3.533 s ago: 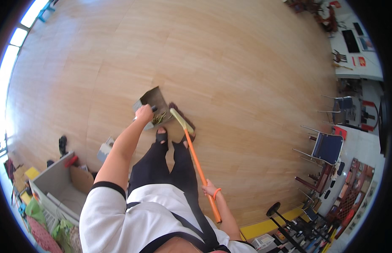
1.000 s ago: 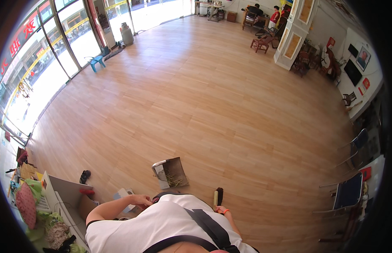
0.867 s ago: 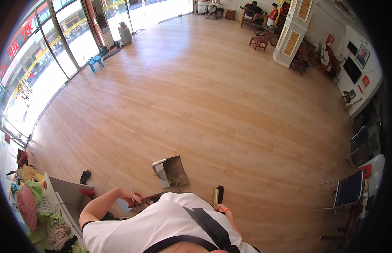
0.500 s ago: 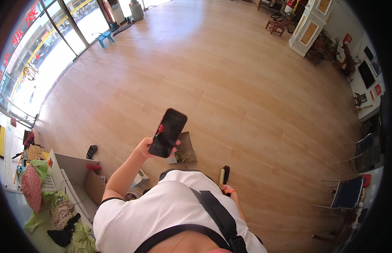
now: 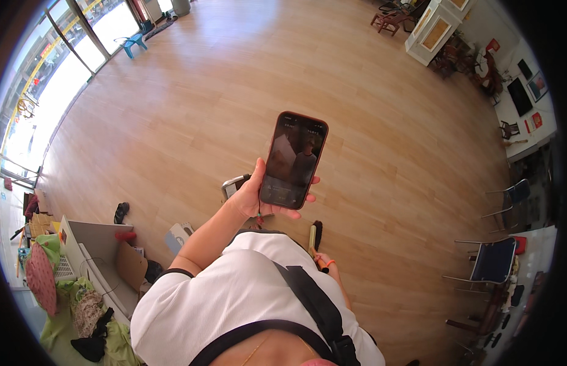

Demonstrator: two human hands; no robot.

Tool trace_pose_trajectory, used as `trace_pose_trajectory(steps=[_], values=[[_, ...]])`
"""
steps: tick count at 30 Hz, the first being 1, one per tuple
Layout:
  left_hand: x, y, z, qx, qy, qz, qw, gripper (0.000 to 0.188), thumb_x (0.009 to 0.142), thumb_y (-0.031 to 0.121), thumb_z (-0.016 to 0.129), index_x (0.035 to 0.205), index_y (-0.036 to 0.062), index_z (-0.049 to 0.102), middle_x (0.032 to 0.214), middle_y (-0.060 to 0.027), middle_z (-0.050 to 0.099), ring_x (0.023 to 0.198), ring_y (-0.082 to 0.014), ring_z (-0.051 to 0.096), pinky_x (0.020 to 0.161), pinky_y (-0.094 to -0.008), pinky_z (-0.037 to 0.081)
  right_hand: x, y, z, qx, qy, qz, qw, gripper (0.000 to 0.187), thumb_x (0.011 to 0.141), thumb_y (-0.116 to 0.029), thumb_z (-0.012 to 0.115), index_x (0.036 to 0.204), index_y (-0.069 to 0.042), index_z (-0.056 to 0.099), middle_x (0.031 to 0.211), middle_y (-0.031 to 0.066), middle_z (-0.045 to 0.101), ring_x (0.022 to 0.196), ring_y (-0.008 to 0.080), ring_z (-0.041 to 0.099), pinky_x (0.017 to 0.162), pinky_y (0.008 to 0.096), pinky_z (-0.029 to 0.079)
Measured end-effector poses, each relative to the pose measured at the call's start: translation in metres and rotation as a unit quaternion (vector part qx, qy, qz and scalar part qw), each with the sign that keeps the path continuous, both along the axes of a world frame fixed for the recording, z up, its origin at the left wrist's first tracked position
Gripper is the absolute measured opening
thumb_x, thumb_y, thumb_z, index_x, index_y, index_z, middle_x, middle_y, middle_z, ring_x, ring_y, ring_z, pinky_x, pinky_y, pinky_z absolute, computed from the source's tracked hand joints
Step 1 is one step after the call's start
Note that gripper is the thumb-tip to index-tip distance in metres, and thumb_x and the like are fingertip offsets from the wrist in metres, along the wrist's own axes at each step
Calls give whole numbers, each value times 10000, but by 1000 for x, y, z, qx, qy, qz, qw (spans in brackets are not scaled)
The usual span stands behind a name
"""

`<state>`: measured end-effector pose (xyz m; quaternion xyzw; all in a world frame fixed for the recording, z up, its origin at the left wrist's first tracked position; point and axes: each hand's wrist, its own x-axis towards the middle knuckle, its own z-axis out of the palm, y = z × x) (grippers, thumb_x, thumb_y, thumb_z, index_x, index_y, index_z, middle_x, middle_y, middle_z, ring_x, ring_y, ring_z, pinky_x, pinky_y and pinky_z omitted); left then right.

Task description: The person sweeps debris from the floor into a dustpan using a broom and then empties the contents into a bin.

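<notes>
My left hand (image 5: 251, 192) is raised in front of me, wrapped round a smartphone (image 5: 294, 161) in a reddish case. The phone stands tilted, and its lit screen shows a dark picture. Fingertips show past its right edge. Lower down, close to my body, my right hand (image 5: 324, 262) grips a brush (image 5: 315, 235) with a pale wooden back and dark bristles; an orange band circles that wrist. Behind my left wrist, a silver-edged object (image 5: 234, 183) shows only in part, and I cannot make out its kind.
A grey desk (image 5: 94, 238) with cloths on it stands at the left, near a black shoe (image 5: 122, 212). A blue stool (image 5: 132, 44) is by the glass doors. Dark blue chairs (image 5: 495, 259) line the right side, and a white cabinet (image 5: 431, 33) is farther back.
My left hand has moved the phone up and to the right, and its screen has lit up. The open box with green bits is now mostly hidden. My right hand still holds the brush.
</notes>
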<state>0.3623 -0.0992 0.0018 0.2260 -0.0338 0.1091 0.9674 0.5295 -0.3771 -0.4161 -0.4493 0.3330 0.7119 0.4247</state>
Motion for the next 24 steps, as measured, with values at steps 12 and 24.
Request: trace_pose_trajectory(steps=[12, 24], values=[[6, -6, 14, -14, -32, -12, 999, 730, 658, 571, 290, 1179, 94, 101, 1154, -150, 247, 988, -301, 357, 677, -414, 428, 7, -38, -71, -10, -97, 8, 995, 196, 702, -120, 429, 531, -83, 341, 422, 21, 357, 374, 137, 379, 358, 228, 338], [8, -4, 17, -24, -26, -6, 999, 701, 673, 563, 263, 1179, 103, 106, 1159, -154, 237, 985, -304, 363, 689, -424, 419, 17, -47, -94, 31, -120, 56, 991, 194, 695, -122, 440, 530, -82, 345, 430, 31, 370, 378, 152, 386, 363, 237, 339]])
